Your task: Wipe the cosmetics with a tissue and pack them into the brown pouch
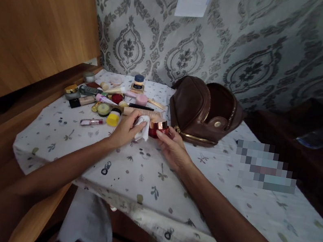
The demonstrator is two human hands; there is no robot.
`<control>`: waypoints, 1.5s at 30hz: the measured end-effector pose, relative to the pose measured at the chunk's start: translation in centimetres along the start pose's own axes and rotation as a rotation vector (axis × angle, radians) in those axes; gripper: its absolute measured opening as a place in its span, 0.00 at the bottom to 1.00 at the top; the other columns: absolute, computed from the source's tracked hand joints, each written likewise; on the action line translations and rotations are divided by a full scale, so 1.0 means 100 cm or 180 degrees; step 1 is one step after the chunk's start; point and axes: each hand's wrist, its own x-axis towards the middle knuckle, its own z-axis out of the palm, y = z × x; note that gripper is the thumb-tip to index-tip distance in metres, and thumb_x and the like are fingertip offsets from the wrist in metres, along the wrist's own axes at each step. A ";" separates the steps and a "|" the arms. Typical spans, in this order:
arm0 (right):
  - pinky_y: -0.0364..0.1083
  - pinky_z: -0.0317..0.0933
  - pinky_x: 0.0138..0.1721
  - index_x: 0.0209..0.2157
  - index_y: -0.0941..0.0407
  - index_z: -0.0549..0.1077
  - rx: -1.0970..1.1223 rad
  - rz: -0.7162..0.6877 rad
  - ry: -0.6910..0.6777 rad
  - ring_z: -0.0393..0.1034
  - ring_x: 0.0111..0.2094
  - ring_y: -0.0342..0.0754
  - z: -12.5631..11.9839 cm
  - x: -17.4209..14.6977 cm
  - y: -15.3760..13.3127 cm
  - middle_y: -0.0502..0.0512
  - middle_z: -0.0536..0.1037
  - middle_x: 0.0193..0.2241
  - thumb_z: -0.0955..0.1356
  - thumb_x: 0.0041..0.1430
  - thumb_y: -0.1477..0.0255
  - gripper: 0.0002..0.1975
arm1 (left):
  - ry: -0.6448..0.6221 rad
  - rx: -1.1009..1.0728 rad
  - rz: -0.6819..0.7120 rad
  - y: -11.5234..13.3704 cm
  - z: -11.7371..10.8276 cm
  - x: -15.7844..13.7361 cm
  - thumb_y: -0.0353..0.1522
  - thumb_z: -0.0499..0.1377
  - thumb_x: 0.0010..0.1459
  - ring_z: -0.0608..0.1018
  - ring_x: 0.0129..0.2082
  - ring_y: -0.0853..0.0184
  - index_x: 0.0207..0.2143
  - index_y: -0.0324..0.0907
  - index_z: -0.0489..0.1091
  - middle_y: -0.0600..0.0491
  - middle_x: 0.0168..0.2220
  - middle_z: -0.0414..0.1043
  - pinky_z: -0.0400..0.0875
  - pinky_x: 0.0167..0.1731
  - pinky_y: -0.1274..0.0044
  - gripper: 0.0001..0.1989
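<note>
Closed around a crumpled white wipe (pixel 142 129), my left hand (pixel 128 128) is just left of a red cosmetic jar (pixel 158 130) with a shiny copper-coloured lid. My right hand (pixel 172 145) grips that jar from the right, thumb towards me. The wipe is touching or very close to the jar's left side; I cannot tell which. Behind both hands lies a long beige tube (pixel 138 111). A yellow-and-white jar (pixel 114 117) and a lipstick tube (pixel 91 122) rest left of my left hand.
An open brown leather bag (pixel 192 109) stands behind my right hand. Cosmetics crowd the back left, among them a pink jar (pixel 142 100), a gold-lidded jar (pixel 72 91) and a dark-capped bottle (pixel 138 83). A patterned cloth (pixel 146 176) covers the table. A wooden cabinet (pixel 37 26) borders the left.
</note>
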 end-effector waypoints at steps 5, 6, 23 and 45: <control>0.48 0.72 0.47 0.33 0.51 0.72 -0.0089 -0.0134 0.0057 0.73 0.43 0.46 -0.004 0.003 0.007 0.47 0.77 0.36 0.82 0.37 0.66 0.23 | 0.0000 0.0256 0.0340 0.004 0.003 -0.005 0.40 0.59 0.62 0.71 0.33 0.64 0.35 0.44 0.64 0.53 0.31 0.68 0.65 0.37 0.71 0.10; 0.49 0.73 0.46 0.34 0.51 0.71 -0.0157 -0.0229 0.0053 0.72 0.44 0.47 -0.007 0.005 0.010 0.47 0.76 0.36 0.82 0.37 0.65 0.24 | -0.0024 0.0274 0.0404 0.002 0.003 -0.004 0.40 0.60 0.62 0.72 0.36 0.62 0.36 0.44 0.65 0.52 0.34 0.70 0.65 0.41 0.70 0.10; 0.51 0.65 0.46 0.34 0.51 0.63 -0.0526 -0.0471 -0.0193 0.69 0.41 0.44 -0.037 0.033 0.029 0.45 0.74 0.35 0.80 0.43 0.68 0.24 | -0.0311 0.0677 0.0701 -0.024 0.013 0.003 0.38 0.57 0.64 0.70 0.44 0.61 0.44 0.49 0.62 0.50 0.44 0.71 0.64 0.50 0.66 0.08; 0.51 0.72 0.40 0.33 0.50 0.64 -0.0658 -0.0508 -0.0047 0.72 0.44 0.51 -0.028 0.026 0.025 0.48 0.73 0.36 0.81 0.38 0.64 0.26 | -0.0333 0.0377 0.0351 -0.025 0.011 0.000 0.49 0.59 0.62 0.68 0.45 0.64 0.47 0.46 0.64 0.52 0.44 0.71 0.61 0.51 0.70 0.20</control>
